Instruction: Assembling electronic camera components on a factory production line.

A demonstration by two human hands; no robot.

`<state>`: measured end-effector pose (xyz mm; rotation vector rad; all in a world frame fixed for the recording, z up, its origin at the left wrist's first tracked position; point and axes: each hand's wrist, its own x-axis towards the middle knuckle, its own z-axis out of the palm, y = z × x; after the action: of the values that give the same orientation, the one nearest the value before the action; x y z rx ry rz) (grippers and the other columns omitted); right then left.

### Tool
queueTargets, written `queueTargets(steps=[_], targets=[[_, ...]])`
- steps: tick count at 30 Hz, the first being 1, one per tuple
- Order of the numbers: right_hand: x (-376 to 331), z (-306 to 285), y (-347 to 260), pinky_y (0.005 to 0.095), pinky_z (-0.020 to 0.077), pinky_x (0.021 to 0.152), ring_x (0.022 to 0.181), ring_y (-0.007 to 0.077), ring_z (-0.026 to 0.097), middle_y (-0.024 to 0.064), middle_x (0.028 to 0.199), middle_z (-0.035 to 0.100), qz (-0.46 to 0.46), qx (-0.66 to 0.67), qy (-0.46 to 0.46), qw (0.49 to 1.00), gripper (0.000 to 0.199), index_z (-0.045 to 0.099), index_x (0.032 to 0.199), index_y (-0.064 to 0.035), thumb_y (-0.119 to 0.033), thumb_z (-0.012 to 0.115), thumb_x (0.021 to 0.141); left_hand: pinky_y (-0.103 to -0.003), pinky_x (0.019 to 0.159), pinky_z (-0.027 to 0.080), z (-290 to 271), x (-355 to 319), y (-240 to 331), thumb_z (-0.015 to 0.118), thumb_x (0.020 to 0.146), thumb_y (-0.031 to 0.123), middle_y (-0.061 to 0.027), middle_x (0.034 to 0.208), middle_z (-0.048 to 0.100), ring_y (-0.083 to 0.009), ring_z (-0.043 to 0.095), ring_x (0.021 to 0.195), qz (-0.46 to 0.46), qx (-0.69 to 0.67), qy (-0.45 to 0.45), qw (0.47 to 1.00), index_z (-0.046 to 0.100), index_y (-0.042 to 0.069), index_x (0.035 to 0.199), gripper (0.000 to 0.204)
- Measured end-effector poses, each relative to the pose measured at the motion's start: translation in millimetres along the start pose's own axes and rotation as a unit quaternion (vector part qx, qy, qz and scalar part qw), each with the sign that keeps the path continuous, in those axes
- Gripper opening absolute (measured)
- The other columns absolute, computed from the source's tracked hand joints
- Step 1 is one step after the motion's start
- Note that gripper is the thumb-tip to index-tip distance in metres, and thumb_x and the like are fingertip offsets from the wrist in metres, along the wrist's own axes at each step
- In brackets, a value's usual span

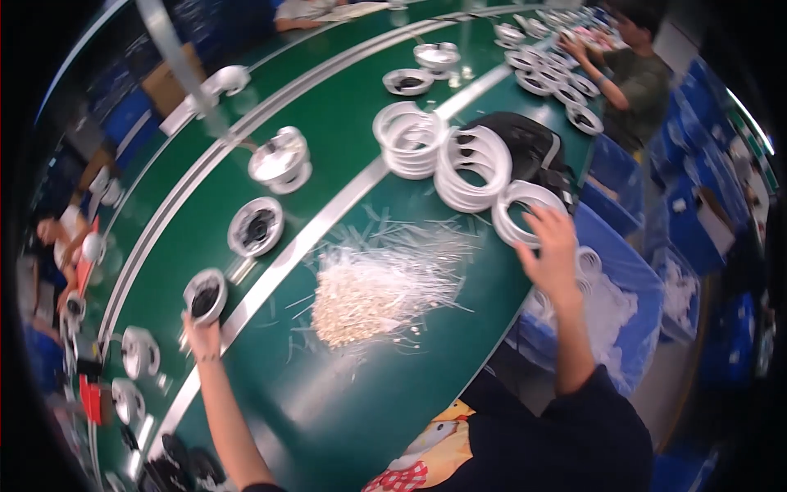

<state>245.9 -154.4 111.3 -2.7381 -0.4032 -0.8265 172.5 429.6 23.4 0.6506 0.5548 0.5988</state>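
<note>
At the left, my left hand (pixel 202 336) is closed on the lower edge of a white round housing (pixel 197 284) with a black cable bundle (pixel 206 300) inside it. My right hand (pixel 551 250) is at the near edge of a short stack of white plastic rings (pixel 507 215), thumb and fingers spread apart over the rim. Whether its fingertips touch the top ring is hard to see. Between my hands, a pile of thin clear strips with cream-coloured ends (pixel 361 299) lies on the green table (pixel 328 418).
Two taller stacks of white rings (pixel 407 168) stand before a black bag (pixel 525 139). Along the green conveyor (pixel 328 131) sit white lamp-like housings (pixel 280 160). Blue lined bins (pixel 631 328) stand on the right. A co-worker (pixel 643 82) handles rings at the far right.
</note>
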Motion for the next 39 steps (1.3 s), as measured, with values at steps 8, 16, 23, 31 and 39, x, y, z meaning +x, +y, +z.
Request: queueTargets(steps=[8, 16, 23, 31, 39], targets=[[-10.6, 31.9, 52.3, 0.0421, 0.0342, 0.09, 0.076, 0.0247, 0.056, 0.0099, 0.077, 0.06, -0.001, 0.046, 0.008, 0.999, 0.008, 0.06, 0.075, -0.0025, -0.01, 0.058, 0.074, -0.029, 0.095, 0.03, -6.0, -68.0, 1.0, 0.053, 0.082, 0.017, -0.0139, 0.122, 0.041, -0.0208, 0.038, 0.115, 0.305, 0.385, 0.108, 0.865, 0.028, 0.002, 0.125, 0.052], [-17.0, 18.6, -32.7, 0.03, 0.0473, 0.07, 0.077, 0.0226, 0.06, 0.0159, 0.087, 0.061, -0.016, 0.244, 0.204, 0.948, 0.014, 0.059, 0.089, 0.0085, 0.002, 0.058, 0.077, -0.062, 0.093, 0.017, -138.9, -205.8, 108.3, 0.056, 0.073, 0.025, -0.0134, 0.123, 0.04, -0.0325, 0.027, 0.122, 0.318, 0.797, 0.349, 0.377, 0.045, 0.005, 0.113, 0.046], [-47.2, -3.6, -192.4, 0.0299, 0.0461, 0.053, 0.056, 0.0237, 0.057, 0.0099, 0.069, 0.06, -0.321, 0.492, -0.076, 0.805, 0.007, 0.058, 0.068, -0.0005, -0.007, 0.062, 0.069, -0.046, 0.078, 0.04, -140.5, -229.7, 80.0, 0.057, 0.072, 0.027, -0.0159, 0.108, 0.051, -0.0314, 0.056, 0.088, 0.175, 0.859, 0.272, 0.397, 0.052, 0.002, 0.097, 0.035], [-77.9, 11.1, -233.2, 0.0246, 0.0428, 0.047, 0.06, 0.0162, 0.053, 0.0059, 0.085, 0.058, -0.466, 0.519, -0.249, 0.672, 0.014, 0.058, 0.075, -0.0021, -0.008, 0.066, 0.065, -0.037, 0.073, 0.046, -23.3, -240.9, 42.0, 0.065, 0.067, 0.022, -0.0175, 0.097, 0.057, -0.0329, 0.056, 0.083, 0.242, 0.747, 0.127, 0.606, 0.058, -0.001, 0.089, 0.033], [-58.4, 4.4, -254.0, 0.0634, 0.0198, 0.089, 0.121, 0.0474, 0.014, 0.0253, 0.134, 0.012, -0.469, 0.295, -0.435, 0.71, 0.095, 0.034, 0.125, -0.0056, -0.036, 0.078, 0.047, -0.034, 0.074, 0.045, -42.4, -213.1, 34.1, 0.069, 0.064, 0.016, -0.0103, 0.09, 0.057, -0.0259, 0.055, 0.082, 0.156, 0.758, 0.06, 0.63, 0.049, 0.006, 0.111, 0.052]])
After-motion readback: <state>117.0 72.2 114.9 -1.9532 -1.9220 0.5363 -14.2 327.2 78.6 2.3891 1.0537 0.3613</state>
